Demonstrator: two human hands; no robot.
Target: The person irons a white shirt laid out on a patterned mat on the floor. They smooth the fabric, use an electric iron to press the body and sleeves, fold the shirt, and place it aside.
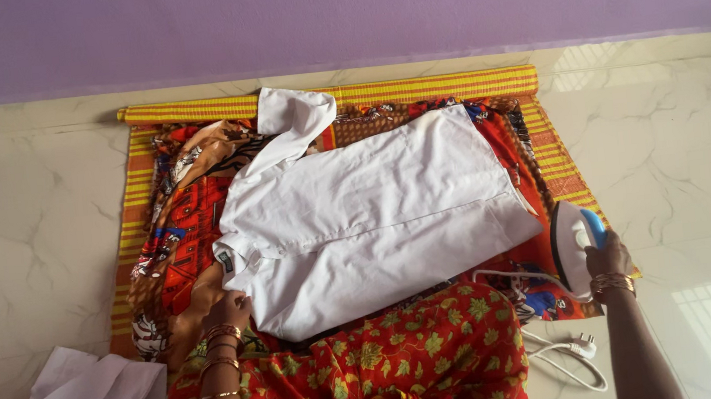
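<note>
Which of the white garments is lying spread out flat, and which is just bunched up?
The white shirt on the patterned cloth is spread flat, touched by the left hand. The other white garment lies crumpled on the floor at lower left.

Head camera looks steeply down at the floor.

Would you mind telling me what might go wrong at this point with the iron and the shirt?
The iron, gripped by the right hand, stands at the mat's edge, so it might tip onto the floor. Its loose cord beside the knee could snag. The left hand pins only the white shirt's shoulder, so fabric may bunch.
</note>
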